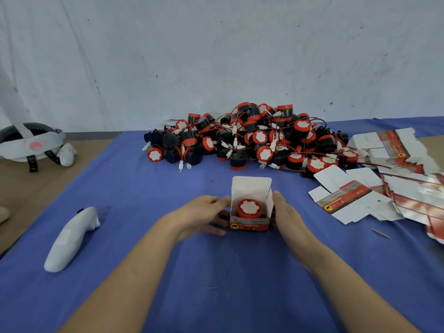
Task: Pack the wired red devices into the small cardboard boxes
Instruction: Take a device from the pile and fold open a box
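A small cardboard box (249,225) stands upright on the blue cloth in the middle, its top flaps open. Inside it sits a red device (249,208) with a white face turned up. My left hand (204,216) holds the box's left side, thumb curled low along the front. My right hand (284,212) lies flat against the box's right side flap, fingers straight. Behind the box a big heap of red and black wired devices (252,138) is piled against the wall.
Flat unfolded boxes (346,200) lie in stacks at the right. A white controller (72,239) lies at the left on the blue cloth (144,212). A headset (31,143) rests at far left. A thin stick (380,233) lies at right.
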Demonstrator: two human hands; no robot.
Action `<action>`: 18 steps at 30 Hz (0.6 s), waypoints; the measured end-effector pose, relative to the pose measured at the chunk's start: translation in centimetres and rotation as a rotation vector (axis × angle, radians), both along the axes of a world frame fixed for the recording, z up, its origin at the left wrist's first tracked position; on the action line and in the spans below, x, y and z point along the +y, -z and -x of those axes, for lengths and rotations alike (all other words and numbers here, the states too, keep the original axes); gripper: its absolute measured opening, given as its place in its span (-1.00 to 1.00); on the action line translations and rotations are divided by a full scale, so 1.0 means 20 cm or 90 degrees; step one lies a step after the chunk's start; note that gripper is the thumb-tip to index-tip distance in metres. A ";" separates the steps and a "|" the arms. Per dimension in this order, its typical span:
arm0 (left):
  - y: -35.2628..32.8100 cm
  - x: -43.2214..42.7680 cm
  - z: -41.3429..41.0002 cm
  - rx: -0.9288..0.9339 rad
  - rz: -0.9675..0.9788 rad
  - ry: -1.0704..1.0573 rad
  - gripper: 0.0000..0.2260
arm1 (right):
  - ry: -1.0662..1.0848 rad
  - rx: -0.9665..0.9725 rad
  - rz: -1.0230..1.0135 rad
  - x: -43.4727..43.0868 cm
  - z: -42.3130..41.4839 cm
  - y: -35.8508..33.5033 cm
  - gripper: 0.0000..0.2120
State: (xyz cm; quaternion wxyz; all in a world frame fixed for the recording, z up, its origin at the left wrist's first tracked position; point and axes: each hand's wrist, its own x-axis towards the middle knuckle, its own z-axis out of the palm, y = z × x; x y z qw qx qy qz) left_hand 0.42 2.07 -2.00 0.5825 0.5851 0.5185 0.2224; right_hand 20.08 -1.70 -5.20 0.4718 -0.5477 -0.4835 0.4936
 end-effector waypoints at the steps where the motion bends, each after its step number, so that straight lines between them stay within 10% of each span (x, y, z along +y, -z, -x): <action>1: 0.01 0.00 0.00 -0.018 0.005 0.009 -0.62 | 0.007 0.010 -0.007 0.01 -0.01 0.01 -0.54; 10: 0.05 -0.01 -0.02 -0.312 0.103 -0.001 -0.70 | -0.032 0.290 -0.024 0.00 -0.02 -0.01 -0.66; 18: 0.08 -0.01 -0.02 -0.324 0.112 -0.017 -0.50 | -0.095 0.315 0.010 0.02 -0.02 0.01 -0.66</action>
